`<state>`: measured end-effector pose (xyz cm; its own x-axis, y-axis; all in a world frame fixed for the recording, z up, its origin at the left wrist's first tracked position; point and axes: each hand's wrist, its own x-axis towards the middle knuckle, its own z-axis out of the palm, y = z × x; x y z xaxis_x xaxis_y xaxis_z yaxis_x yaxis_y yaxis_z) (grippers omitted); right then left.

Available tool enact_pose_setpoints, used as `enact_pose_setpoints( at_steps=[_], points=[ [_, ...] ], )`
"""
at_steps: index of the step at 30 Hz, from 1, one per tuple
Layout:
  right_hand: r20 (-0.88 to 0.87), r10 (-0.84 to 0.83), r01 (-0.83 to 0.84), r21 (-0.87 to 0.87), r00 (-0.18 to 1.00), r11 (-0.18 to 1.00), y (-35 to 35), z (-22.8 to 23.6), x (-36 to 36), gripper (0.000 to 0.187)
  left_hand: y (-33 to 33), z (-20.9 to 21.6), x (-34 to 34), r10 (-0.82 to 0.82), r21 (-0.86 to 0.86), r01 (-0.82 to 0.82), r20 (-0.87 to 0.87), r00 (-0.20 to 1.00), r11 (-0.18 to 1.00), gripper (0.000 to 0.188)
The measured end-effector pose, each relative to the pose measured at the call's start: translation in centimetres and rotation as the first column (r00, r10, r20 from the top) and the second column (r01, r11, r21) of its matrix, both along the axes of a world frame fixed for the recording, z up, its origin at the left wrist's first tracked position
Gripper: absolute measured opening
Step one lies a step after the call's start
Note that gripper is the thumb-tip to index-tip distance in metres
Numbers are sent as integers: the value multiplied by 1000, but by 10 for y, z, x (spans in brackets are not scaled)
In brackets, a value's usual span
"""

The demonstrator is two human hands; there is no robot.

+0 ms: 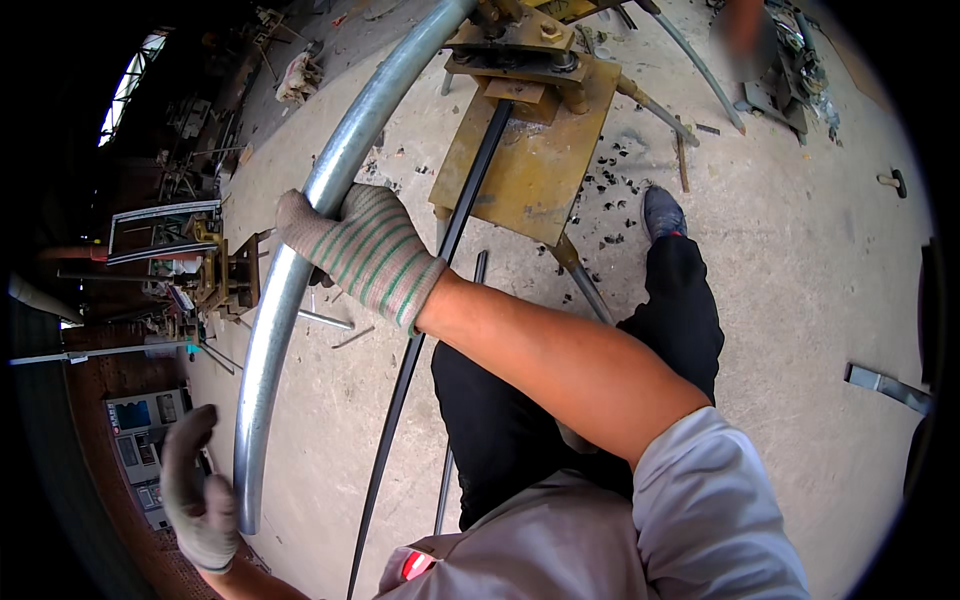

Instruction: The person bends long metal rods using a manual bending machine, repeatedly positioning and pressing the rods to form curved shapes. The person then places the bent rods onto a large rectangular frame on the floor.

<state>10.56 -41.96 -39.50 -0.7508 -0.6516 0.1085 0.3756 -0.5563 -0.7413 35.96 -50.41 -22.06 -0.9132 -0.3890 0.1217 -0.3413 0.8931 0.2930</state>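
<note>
— At nine o'clock, what's the right hand (365, 250) doing?
— Gripping the curved pipe (290, 270), which runs from the bender (525, 110) at twelve.
— And the left hand (198, 490)?
— Open, at seven o'clock, just beside the pipe's end.

Curved pipe (290, 270) left of thin rod (420, 330), bending machine (530, 130) ahead
</note>
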Motion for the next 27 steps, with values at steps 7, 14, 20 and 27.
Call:
enact_pose_setpoints(
  at_steps=[7,14,20,27],
  points=[
    [14,-61,61,-3,998,998,1,-5,5,46,-8,-22,-2,210,459,-392,397,893,798,61],
    [-379,-255,402,386,890,830,12,-57,22,45,-14,-67,7,174,437,-364,416,892,823,41],
    [-393,-40,366,810,919,457,28,-108,21,42,-16,-69,-1,144,424,-337,425,894,841,39],
    [-105,47,73,890,993,450,13,-146,30,69,-15,-68,1,183,410,-374,433,883,832,42]
  ],
)
